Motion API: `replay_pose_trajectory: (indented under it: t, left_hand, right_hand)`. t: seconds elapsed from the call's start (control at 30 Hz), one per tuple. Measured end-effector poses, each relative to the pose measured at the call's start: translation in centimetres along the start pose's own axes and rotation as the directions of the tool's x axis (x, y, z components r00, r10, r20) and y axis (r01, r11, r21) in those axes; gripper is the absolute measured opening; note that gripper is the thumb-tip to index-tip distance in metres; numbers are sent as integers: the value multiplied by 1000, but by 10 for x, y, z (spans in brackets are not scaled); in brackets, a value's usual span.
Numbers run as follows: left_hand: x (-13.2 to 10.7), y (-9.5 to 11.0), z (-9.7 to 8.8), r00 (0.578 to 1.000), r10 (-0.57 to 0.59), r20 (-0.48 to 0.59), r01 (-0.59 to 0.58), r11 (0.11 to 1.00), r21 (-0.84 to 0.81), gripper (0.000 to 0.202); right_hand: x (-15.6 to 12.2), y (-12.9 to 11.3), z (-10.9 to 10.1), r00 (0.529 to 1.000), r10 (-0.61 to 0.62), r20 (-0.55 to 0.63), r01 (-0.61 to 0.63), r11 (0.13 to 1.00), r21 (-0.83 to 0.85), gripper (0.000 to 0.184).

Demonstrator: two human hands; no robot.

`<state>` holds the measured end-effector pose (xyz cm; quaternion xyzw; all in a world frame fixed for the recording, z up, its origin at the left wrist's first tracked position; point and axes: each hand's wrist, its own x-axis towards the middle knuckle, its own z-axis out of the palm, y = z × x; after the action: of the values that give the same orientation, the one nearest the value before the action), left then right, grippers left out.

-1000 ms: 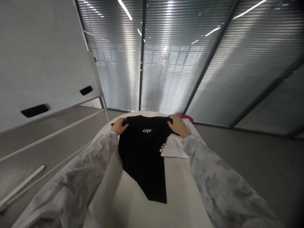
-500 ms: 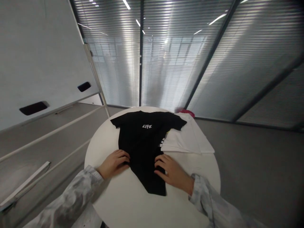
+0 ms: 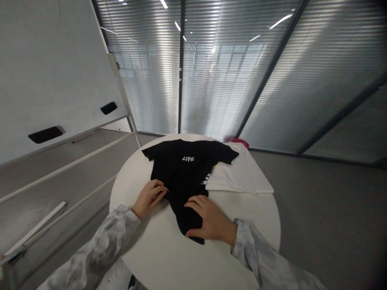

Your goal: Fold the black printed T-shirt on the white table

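Observation:
A black short-sleeved T-shirt (image 3: 178,173) with small white lettering near its collar lies spread on a round white table (image 3: 169,257). Its lower part narrows toward me and is bunched. At its left edge, the bent fingertips and thumb of my left hand (image 3: 149,198) are closed on the fabric. My right hand (image 3: 210,219) rests on the lower right part, fingers stretched out and thumb apart, palm facing the cloth. Partly beneath the black T-shirt's right side lies a white folded garment (image 3: 242,173).
Something pink (image 3: 240,142) sits at the table's far right edge. A whiteboard (image 3: 60,72) on a pale metal frame (image 3: 75,161) stands to the left. Behind the table is a glass partition with blinds (image 3: 211,80).
My left hand has shifted slightly up along the shirt's left edge. My right hand has moved left over the fabric, and the T-shirt's lower end has shifted left with it.

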<state>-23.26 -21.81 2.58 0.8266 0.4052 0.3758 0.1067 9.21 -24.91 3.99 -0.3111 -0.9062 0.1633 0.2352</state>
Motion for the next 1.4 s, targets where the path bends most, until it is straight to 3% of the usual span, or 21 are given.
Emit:
replay_pose_trajectory:
  t: [0.13, 0.2, 0.3, 0.4, 0.53, 0.63, 0.73, 0.87, 0.97, 1.03, 1.1, 1.13, 1.2, 1.27, 1.3, 1.4]
  left_hand:
    - [4, -4, 16, 997, -33, -76, 45, 985, 169, 22]
    - [3, -6, 19, 995, -74, -70, 87, 975, 204, 22]
    - [0, -5, 19, 979, -194, -54, 200, 970, 140, 24]
    - [0, -3, 15, 931, -353, -91, 353, 935, -12, 24]
    - [4, -2, 11, 855, -498, -144, 455, 854, -252, 26]
    - [5, -8, 10, 813, -545, -205, 447, 810, -380, 28]
    - [5, -19, 8, 763, -541, -352, 354, 807, -472, 28]
    - [3, -37, 5, 640, -583, -500, 253, 775, -579, 23]
    - [3, -44, -1, 556, -691, -462, 258, 672, -694, 23]
    - [3, -44, -6, 535, -738, -411, 265, 608, -748, 21]
    - [1, -39, -10, 552, -732, -399, 281, 614, -738, 22]
    - [-1, -36, -12, 583, -710, -395, 301, 640, -707, 25]
    - [-7, -27, -15, 697, -642, -319, 369, 703, -608, 31]
    - [-15, -20, -19, 810, -567, -150, 444, 759, -476, 35]
    - [-19, -18, -21, 844, -534, -56, 470, 785, -404, 35]
    - [-30, -16, -28, 879, -462, 120, 478, 853, -210, 39]
  right_hand:
    - [6, -5, 15, 1000, 25, 4, -25, 999, -36, 20]
    - [6, -3, 18, 999, 27, -23, -27, 1000, 6, 9]
    - [3, 8, 19, 974, 159, -161, -137, 981, 136, 15]
    - [0, 23, 21, 889, 360, -282, -276, 915, 294, 24]
    - [-1, 39, 21, 799, 498, -336, -331, 832, 445, 34]
    - [-2, 43, 13, 737, 552, -390, -326, 796, 511, 39]
    - [-2, 42, -2, 703, 565, -433, -289, 782, 552, 40]
    - [-6, 40, -25, 690, 541, -481, -237, 796, 556, 38]
    - [-10, 43, -36, 617, 552, -561, -188, 795, 577, 37]
    - [-16, 46, -38, 562, 567, -602, -174, 793, 584, 37]
    - [-24, 48, -39, 522, 587, -619, -207, 792, 575, 38]
    - [-30, 49, -38, 512, 594, -621, -233, 791, 565, 38]
    - [-45, 48, -38, 532, 595, -602, -271, 794, 545, 39]
    - [-62, 46, -39, 623, 564, -541, -292, 810, 508, 39]
    - [-71, 45, -40, 689, 531, -494, -300, 829, 473, 40]
    - [-93, 42, -46, 855, 398, -332, -308, 905, 293, 49]
